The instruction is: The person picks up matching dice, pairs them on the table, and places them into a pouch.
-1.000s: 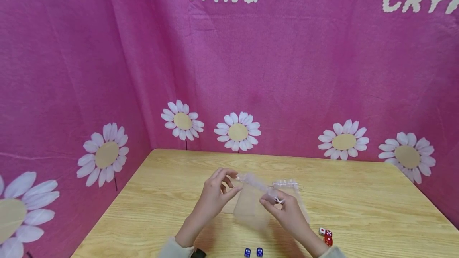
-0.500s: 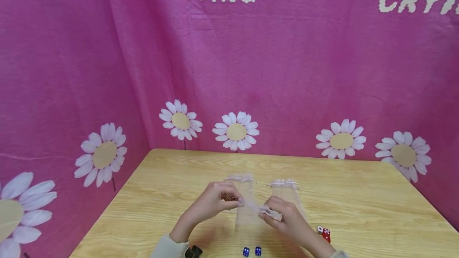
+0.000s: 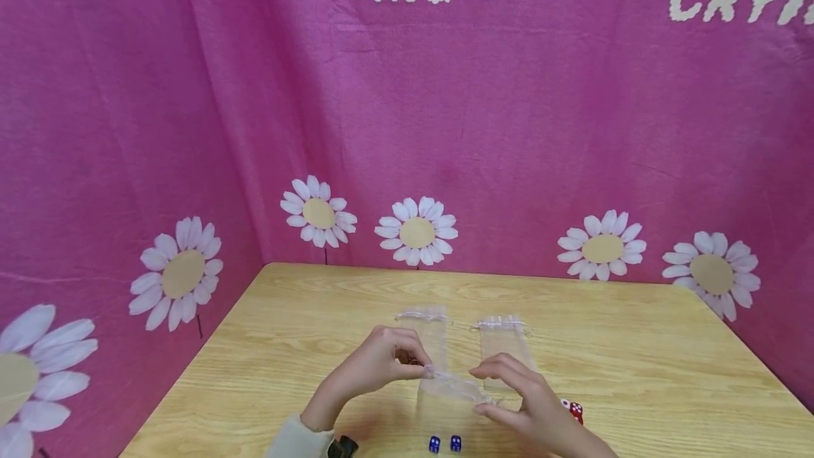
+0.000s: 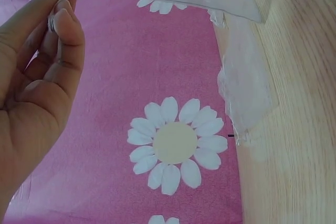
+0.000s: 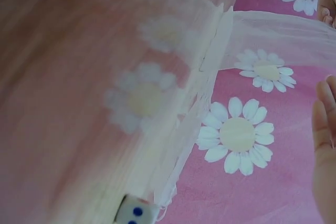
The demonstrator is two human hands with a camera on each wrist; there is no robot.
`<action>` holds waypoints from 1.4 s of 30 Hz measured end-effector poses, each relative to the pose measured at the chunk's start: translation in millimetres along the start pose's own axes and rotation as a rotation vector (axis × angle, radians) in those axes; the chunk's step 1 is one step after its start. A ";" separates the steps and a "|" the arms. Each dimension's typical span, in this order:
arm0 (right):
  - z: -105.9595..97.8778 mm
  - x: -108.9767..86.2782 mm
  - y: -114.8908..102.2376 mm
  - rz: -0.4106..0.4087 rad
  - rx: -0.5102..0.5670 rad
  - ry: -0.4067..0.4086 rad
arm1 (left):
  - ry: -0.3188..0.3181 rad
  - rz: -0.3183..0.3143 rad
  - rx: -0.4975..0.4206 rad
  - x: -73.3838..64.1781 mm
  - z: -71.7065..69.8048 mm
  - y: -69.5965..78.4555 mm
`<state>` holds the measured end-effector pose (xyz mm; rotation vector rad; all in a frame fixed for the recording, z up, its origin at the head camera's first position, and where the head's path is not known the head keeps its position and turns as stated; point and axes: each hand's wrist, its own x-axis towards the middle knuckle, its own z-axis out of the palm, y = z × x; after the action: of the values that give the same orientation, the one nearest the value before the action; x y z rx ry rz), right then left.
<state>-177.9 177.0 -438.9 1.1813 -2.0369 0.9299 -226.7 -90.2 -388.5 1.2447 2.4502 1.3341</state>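
My left hand (image 3: 381,360) pinches one end of a sheer white drawstring bag (image 3: 453,385) between thumb and fingertips. The bag stretches rightward, held above the table, and the same pinch shows in the left wrist view, with the left hand (image 4: 44,72) at the left edge. By the bag's other end is my right hand (image 3: 531,401), thumb and fingers spread apart; whether its thumb touches the bag I cannot tell. Behind the hands lie two more sheer bags, a left one (image 3: 435,338) and a right one (image 3: 505,341), both flat.
Two blue dice (image 3: 445,443) lie near the table's front. Beside my right wrist are red dice (image 3: 576,410) and a white die (image 3: 564,403), partly hidden by the arm. A pink flowered cloth (image 3: 509,126) hangs behind the wooden table (image 3: 305,302).
My right hand has let go of the bunched end of the bag and spread its fingers. My left hand came down toward me and now keeps its pinch.
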 end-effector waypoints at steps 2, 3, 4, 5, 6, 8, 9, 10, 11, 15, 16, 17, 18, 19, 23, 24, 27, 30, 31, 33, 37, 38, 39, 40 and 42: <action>-0.6 -1.3 1.1 -0.033 0.023 0.040 | -0.014 -0.014 -0.012 0.3 0.1 0.5; -0.8 -1.8 1.7 -0.047 0.030 0.056 | -0.021 -0.022 -0.016 0.5 0.3 0.7; -0.8 -2.1 2.2 -0.060 0.036 0.069 | -0.026 -0.030 -0.017 0.7 0.5 1.1; -0.8 -2.4 2.6 -0.069 0.042 0.078 | -0.031 -0.036 -0.014 1.0 0.8 1.3; -0.9 -2.8 2.7 -0.069 0.049 0.081 | -0.037 -0.041 -0.012 1.5 1.4 1.4; -1.3 -3.4 2.5 -0.051 0.060 0.078 | -0.050 -0.043 -0.005 2.3 3.1 1.5; -1.4 -3.7 2.1 -0.041 0.062 0.074 | -0.056 -0.041 -0.004 2.8 4.2 1.6; -1.6 -3.9 1.7 -0.038 0.065 0.074 | -0.062 -0.039 -0.004 3.2 5.6 1.7; -1.6 -4.1 1.4 -0.033 0.066 0.072 | -0.068 -0.037 -0.005 3.6 7.0 1.7; -1.1 -4.7 0.7 -0.027 0.074 0.067 | -0.088 -0.030 -0.010 4.5 12.4 2.3; -0.9 -4.8 0.9 -0.034 0.077 0.071 | -0.089 -0.028 -0.010 4.7 13.4 2.5; -0.8 -5.0 0.9 -0.034 0.081 0.072 | -0.089 -0.027 -0.011 4.8 14.1 2.8; -0.8 -5.2 0.9 -0.035 0.089 0.075 | -0.090 -0.025 -0.012 4.9 14.7 3.0; -1.0 -5.4 0.9 -0.036 0.097 0.077 | -0.088 -0.024 -0.013 5.0 15.2 3.3; -2.9 -6.9 -0.2 -0.007 0.153 0.070 | -0.078 -0.012 -0.021 5.5 16.5 3.8; -3.7 -7.6 -1.0 0.013 0.170 0.063 | -0.076 -0.008 -0.023 5.6 16.8 3.7; -6.4 -9.9 -3.8 0.094 0.202 0.039 | -0.069 0.004 -0.030 5.8 17.9 2.9; -9.6 -12.6 -6.3 0.198 0.229 0.016 | -0.063 0.013 -0.041 5.5 18.8 2.2; -10.7 -13.5 -6.5 0.225 0.237 0.012 | -0.061 0.016 -0.043 5.3 19.0 2.2; -13.2 -15.5 -6.3 0.277 0.262 0.004 | -0.056 0.021 -0.047 4.9 19.4 2.4; -19.7 -20.9 -4.4 0.340 0.294 0.012 | -0.038 0.014 -0.052 4.3 19.4 3.0; -21.7 -22.4 -3.9 0.348 0.296 0.016 | -0.034 0.008 -0.054 4.3 19.3 3.2; -23.7 -23.8 -3.7 0.363 0.291 0.021 | -0.027 0.002 -0.052 4.4 19.1 3.5; -25.6 -25.2 -3.3 0.368 0.284 0.027 | -0.020 -0.007 -0.052 4.5 18.7 3.6; -29.0 -27.5 -3.0 0.398 0.275 0.030 | -0.010 -0.029 -0.058 5.0 17.8 4.0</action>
<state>-159.3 212.3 -442.7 0.8969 -2.2139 1.4477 -220.0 -73.8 -395.1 1.1949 2.3951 1.3772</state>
